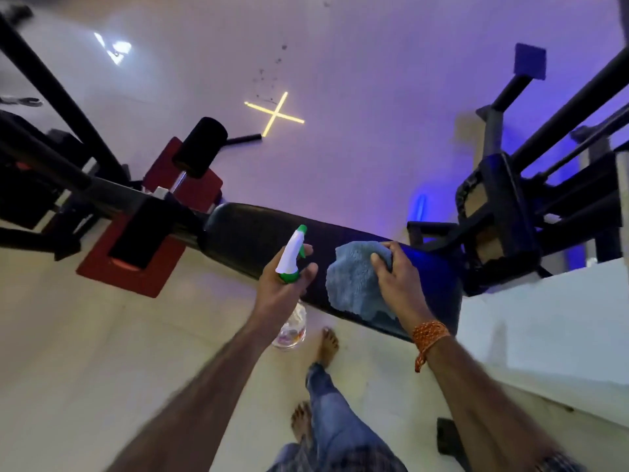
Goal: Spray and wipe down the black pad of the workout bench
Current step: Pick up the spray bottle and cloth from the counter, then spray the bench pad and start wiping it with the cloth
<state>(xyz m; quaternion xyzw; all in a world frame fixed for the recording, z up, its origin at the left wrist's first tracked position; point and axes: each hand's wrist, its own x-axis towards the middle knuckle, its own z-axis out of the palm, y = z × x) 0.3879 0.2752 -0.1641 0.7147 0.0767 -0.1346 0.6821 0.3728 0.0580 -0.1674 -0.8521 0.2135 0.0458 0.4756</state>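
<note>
The black pad (pixel 252 233) of the workout bench runs across the middle of the head view, from centre left down to the right. My left hand (pixel 284 284) grips a clear spray bottle (pixel 292 257) with a white and green trigger head, held over the pad's near edge with its nozzle pointing up and away. My right hand (pixel 396 281) presses a grey-blue microfibre cloth (pixel 354 284) flat on the pad, fingers curled over the cloth's far edge. An orange thread band circles that wrist.
The bench's black frame bars (pixel 68 107) and red base plates (pixel 129 270) stand at left, with a black roller pad (pixel 200 148) behind. Another black machine frame (pixel 497 206) crowds the right. My bare feet (pixel 326 345) stand on the pale floor. A white ledge (pixel 544 318) lies at right.
</note>
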